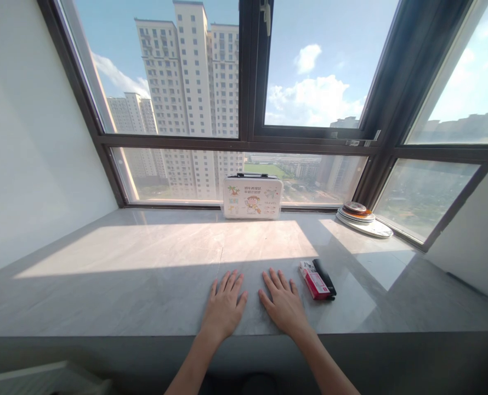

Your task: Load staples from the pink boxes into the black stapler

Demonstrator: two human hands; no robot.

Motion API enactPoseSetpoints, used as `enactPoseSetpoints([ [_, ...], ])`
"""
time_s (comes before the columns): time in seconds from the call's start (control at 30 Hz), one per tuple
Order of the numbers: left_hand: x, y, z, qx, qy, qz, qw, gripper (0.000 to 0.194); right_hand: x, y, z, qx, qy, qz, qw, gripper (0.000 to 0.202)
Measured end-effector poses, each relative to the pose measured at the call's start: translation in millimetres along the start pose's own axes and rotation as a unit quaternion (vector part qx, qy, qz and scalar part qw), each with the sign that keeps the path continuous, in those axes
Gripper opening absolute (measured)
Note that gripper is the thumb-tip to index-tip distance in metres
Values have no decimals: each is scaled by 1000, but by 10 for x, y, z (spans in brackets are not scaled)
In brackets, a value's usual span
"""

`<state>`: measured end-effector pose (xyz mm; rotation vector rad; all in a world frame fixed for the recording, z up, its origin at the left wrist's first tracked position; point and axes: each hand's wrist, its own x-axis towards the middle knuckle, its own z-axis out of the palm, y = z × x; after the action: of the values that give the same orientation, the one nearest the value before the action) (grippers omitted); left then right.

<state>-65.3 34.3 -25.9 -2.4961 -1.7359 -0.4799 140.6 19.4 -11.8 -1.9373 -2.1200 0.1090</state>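
Note:
Both of my hands rest palm down on the grey marbled sill, fingers spread and nothing in them. My left hand (224, 307) lies left of the middle, near the front edge. A hand's width to its right is my right hand (284, 303). Nearest to that hand, on its right, lies a small red and white box (313, 281). Touching the box's right side is a black stick-like object (324, 278), whose kind I cannot make out. At the back, against the window, a white case (253, 197) with cartoon prints and a dark handle stands upright.
In the back right corner sits a stack of round, flat plate-like things (365, 226). Dark window frames (186, 142) bound the sill (104, 296) behind, with white walls at both sides. Below the front edge at left is a pale slatted object (42, 378).

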Motion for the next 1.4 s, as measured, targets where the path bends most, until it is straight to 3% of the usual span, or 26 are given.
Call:
enactPoseSetpoints([
  [1.4, -5, 7, -20, -3, -1, -1, 1000, 54, -20, -30, -56, 3, -6, 7, 1000, 62],
])
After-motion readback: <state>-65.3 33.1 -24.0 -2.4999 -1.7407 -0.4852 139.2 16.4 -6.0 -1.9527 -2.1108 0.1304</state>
